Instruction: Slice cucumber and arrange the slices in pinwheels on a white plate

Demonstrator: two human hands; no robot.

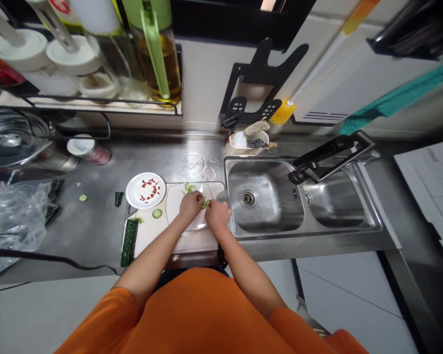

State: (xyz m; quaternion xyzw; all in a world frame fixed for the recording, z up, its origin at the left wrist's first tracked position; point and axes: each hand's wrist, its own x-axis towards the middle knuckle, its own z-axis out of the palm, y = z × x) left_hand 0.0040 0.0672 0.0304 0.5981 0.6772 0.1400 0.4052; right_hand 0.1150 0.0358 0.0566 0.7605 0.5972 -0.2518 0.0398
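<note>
Over a white square plate, my left hand and my right hand come together with their fingers closed on thin cucumber slices. Behind my left hand, more cucumber slices lie at the plate's far side. The plate rests on a pale cutting board. On the board's left are a dark green cucumber piece and a round cucumber slice. A blurred greyish thing shows just beyond my right hand; I cannot make out what it is.
A white round plate with small red bits stands behind the board. To the right is a double steel sink with a black faucet. A clear plastic bag and a jar stand left, below a condiment rack.
</note>
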